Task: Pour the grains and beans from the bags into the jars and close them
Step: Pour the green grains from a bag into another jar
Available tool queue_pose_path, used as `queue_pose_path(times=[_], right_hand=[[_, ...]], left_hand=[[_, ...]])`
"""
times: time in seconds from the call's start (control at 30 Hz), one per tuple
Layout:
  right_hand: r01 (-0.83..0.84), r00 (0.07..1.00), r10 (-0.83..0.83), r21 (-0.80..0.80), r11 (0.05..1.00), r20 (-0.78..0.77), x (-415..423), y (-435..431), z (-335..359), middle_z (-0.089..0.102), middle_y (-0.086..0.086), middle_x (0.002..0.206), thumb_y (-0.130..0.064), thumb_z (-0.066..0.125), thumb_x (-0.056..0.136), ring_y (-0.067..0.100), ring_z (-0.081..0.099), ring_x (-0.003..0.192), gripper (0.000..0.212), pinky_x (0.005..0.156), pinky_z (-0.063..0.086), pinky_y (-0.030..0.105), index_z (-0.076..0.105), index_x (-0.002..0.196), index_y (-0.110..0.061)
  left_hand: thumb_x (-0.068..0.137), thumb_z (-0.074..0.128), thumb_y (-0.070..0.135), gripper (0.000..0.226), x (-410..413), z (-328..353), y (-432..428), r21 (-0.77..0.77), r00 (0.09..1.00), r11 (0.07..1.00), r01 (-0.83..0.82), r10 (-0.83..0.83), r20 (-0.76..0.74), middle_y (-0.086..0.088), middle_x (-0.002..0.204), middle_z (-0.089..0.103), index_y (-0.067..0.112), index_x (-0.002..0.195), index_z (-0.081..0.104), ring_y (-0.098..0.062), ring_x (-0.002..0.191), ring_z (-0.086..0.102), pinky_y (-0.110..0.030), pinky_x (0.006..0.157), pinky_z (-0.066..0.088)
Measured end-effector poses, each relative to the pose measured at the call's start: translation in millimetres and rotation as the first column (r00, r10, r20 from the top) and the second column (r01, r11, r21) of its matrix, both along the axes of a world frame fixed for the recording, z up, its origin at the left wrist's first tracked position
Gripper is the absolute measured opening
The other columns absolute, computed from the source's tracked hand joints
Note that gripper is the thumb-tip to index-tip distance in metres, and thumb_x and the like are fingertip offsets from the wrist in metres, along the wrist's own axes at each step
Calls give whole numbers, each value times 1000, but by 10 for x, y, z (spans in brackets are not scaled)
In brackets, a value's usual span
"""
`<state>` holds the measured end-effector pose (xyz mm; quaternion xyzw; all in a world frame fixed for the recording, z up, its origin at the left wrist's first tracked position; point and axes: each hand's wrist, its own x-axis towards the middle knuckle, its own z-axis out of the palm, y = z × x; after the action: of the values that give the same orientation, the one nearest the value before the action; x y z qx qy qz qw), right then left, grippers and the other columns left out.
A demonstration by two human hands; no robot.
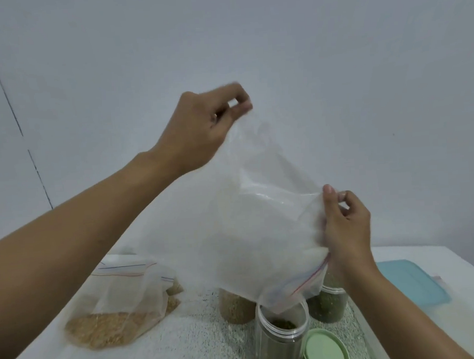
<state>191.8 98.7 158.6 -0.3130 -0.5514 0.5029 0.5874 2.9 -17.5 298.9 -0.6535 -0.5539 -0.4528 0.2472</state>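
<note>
Fingers [241, 107] pinching upturned bag [246, 220], zip mouth inside open jar [277, 344] of green beans

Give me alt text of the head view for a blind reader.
The left hand and right hand pinch a clear zip bag upended into an open jar with green contents. A green lid and a bag of brown grains lie nearby.

The upturned bag [247, 233] hangs over the open jar [280, 339], grain bag [114, 317] lying left, lid [324, 349] just right.
</note>
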Motion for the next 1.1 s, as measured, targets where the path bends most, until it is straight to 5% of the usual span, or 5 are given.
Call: queue_pose_path(times=[0.43, 0.6, 0.8, 0.93, 1.1], right_hand=[[31, 999, -31, -23, 999, -18, 47, 8, -124, 45, -8, 50, -36, 57, 103, 3, 34, 39, 36, 37, 28, 18, 43, 75, -18], [-18, 1000, 19, -62, 998, 5, 21, -22, -334, 41, -10, 50, -40, 54, 103, 7, 33, 45, 36, 44, 29, 26, 47, 81, -12], [-40, 995, 25, -165, 985, -96, -30, -51, -540, 49, -13, 57, -43, 46, 105, 4, 47, 51, 37, 47, 41, 18, 45, 81, -15], [-8, 994, -12, -182, 983, -108, -18, 36, -528, 53, -14, 58, -45, 44, 106, 4, 50, 51, 38, 48, 43, 21, 49, 84, -15], [13, 996, -30, -190, 982, -87, -32, 135, -459, 52, -13, 56, -43, 41, 108, 3, 48, 46, 37, 42, 39, 19, 46, 85, -14]], left_hand=[[106, 55, 31, 22, 30, -115, -82, -43, 991, 998, 49, -43, 128, -11, 54, 45, 11, 97, 60, -19, 46, 39, -19, 51, 35], [106, 36, 55, 33, 49, -169, -249, -254, 986, 967, 38, 6, 168, 2, 82, 70, 37, 113, 62, -23, 74, 65, -33, 69, 50], [76, 32, 95, 73, -348, -619, -535, -440, 754, 802, 403, -18, 656, 13, 123, 72, 50, 123, 65, -16, 117, 67, -43, 97, 51], [76, 47, 92, 69, -437, -1013, -839, -581, 838, 719, 381, -4, 545, 4, 111, 74, 40, 117, 69, -16, 102, 72, -38, 86, 58], [83, 54, 78, 54, -327, -1226, -825, -427, 914, 903, 48, 133, 383, -3, 70, 66, 28, 94, 69, -14, 63, 64, -27, 60, 55]])
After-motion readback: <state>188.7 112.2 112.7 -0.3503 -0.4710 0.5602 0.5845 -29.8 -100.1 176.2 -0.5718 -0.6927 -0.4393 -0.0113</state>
